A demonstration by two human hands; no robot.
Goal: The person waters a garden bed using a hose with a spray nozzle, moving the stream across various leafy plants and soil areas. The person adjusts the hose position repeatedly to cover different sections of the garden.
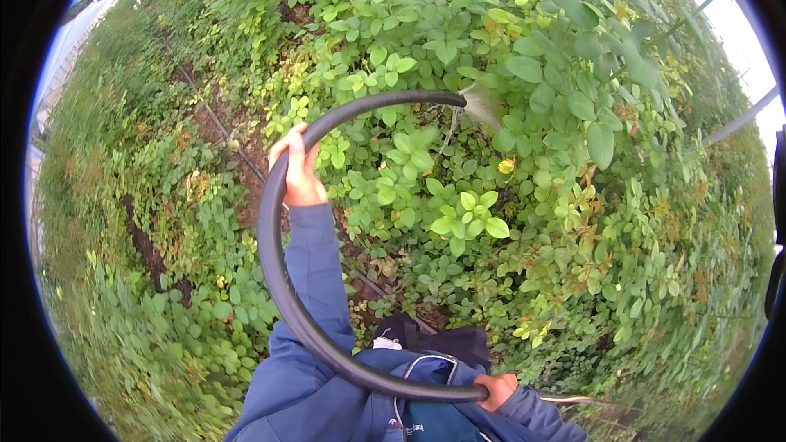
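A thick black rubber hose [270,227] bends in a wide arc in front of my jacket. My left hand [302,175], with the arm stretched forward, grips it partway along the far section. From the open far end, water spray [484,105] fans out to the right onto leafy bushes [534,98] that look like roses. A thinner stream falls below the hose mouth. My right hand [500,390] is closed around the hose near my waist, where the hose passes out of sight. A yellow bloom [506,166] shows below the spray.
A narrow strip of brown soil [212,126] runs between the plants, with a thin dark pipe [215,115] along it. Dense foliage rises on both sides. A tall stem [681,21] reaches close at upper right, near a slanting pole [740,118]. Behind my right hand is a pale line [571,399].
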